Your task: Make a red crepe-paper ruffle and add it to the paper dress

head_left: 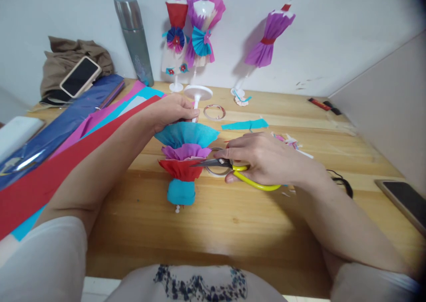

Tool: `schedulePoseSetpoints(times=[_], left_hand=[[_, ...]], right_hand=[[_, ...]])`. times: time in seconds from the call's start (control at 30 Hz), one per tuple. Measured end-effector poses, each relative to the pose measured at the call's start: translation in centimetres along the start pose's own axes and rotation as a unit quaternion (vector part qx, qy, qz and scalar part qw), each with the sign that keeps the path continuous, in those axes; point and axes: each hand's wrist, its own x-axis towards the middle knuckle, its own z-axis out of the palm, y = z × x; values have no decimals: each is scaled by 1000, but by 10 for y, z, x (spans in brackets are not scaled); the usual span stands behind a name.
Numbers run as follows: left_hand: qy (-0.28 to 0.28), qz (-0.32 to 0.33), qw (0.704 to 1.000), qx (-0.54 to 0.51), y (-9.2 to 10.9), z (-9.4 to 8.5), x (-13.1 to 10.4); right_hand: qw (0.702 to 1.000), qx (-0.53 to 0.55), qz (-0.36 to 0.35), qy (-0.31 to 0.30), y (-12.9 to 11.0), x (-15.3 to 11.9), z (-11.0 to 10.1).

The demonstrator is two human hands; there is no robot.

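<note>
My left hand (178, 110) grips the white stem of a small dress-form stand (198, 92), held upside down with its round base up. Crepe paper layers dress it: a blue ruffle (188, 135) nearest the hand, then a purple ruffle (186, 152), a red ruffle (181, 170) and a blue bodice (181, 192) at the bottom. My right hand (262, 158) is closed on scissors (258, 184) with yellow handles. Their dark blades point left and lie against the edge of the red ruffle.
Dressed forms (177, 16) and a bottle (133, 42) stand by the wall. Paper sheets (83, 144), a blue bag (63, 120) and a phone (80, 76) lie left. Tape rolls (214, 112), a blue strip (244, 124), paper scraps (289, 140) and another phone (404, 200) lie centre and right.
</note>
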Motion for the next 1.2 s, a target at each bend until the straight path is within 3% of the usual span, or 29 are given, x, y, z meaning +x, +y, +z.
schedulePoseSetpoints(times=[0.97,1.2], left_hand=[[-6,-16,1000,11,-7,-2,9],[-25,10,999,38,-12,-6,14]], right_hand=[[998,64,-8,-19,1,4,4],[998,41,-34,15,4,3,7]])
